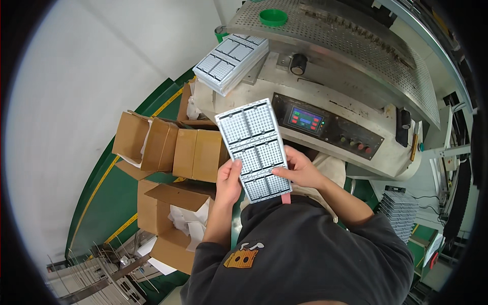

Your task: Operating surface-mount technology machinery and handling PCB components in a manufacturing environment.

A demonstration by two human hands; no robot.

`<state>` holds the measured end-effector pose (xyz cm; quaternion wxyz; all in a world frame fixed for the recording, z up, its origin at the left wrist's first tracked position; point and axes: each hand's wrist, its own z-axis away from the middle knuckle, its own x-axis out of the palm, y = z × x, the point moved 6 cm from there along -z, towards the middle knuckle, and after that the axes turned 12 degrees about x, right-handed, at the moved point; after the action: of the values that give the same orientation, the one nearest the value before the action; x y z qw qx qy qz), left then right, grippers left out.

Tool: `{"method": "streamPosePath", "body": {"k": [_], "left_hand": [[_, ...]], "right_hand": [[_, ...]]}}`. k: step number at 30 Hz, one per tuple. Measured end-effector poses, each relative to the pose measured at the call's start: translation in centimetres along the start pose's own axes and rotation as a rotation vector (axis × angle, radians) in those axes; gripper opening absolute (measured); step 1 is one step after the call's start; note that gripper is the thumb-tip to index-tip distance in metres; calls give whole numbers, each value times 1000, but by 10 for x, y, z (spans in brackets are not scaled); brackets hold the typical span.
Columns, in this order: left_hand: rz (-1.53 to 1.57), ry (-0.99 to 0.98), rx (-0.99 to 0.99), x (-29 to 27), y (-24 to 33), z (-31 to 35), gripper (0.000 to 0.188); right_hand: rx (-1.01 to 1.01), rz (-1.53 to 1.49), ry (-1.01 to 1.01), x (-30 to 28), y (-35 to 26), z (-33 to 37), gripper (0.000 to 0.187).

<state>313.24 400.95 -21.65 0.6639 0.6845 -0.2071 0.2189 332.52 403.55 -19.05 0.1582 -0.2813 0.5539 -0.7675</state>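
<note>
Both my hands hold a white circuit-board panel (pixel 252 152) in front of my waist. It is tilted, with grids of small pale squares and black lines on its face. My left hand (pixel 230 182) grips its left edge, thumb on the face. On the opposite edge, my right hand (pixel 301 172) is closed with its thumb pressed on the front. I cannot tell whether more than one panel is in my hands. Beyond it, a stack of similar panels (pixel 231 61) lies on the left end of a metal machine (pixel 325 94).
A control panel with a lit screen (pixel 305 119) faces me. Open cardboard boxes (pixel 165 211) with white wrapping stand at the left, beside a closed box (pixel 201 152). A green round lid (pixel 273 18) sits on the perforated top. At the right rises a stack of grey trays (pixel 397 211).
</note>
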Motion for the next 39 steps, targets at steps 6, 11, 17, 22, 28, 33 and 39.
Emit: {"method": "streamPosePath", "body": {"k": [6,11,17,22,28,33,39], "left_hand": [[-121,110,48,12,-24,2,15],[-101,211,115,9,-34,5,16],[-109,523,215,-39,-29,28,23],[-702,827,401,-167,-10,101,22],[-1430,1521,-31,-383,-7,349,31],[-1272,1670,-365,-480,-12,424,43],[-908,1024,253,-333,78,159,50]], "right_hand": [[-110,-247,369,-15,12,29,32],[-190,-172,413,-27,48,37,28],[-40,-110,355,-19,65,25,15],[124,-86,400,-21,77,35,10],[195,-26,404,-22,81,37,9],[226,5,417,-14,73,35,11],[-13,45,531,-36,32,63,15]]}}
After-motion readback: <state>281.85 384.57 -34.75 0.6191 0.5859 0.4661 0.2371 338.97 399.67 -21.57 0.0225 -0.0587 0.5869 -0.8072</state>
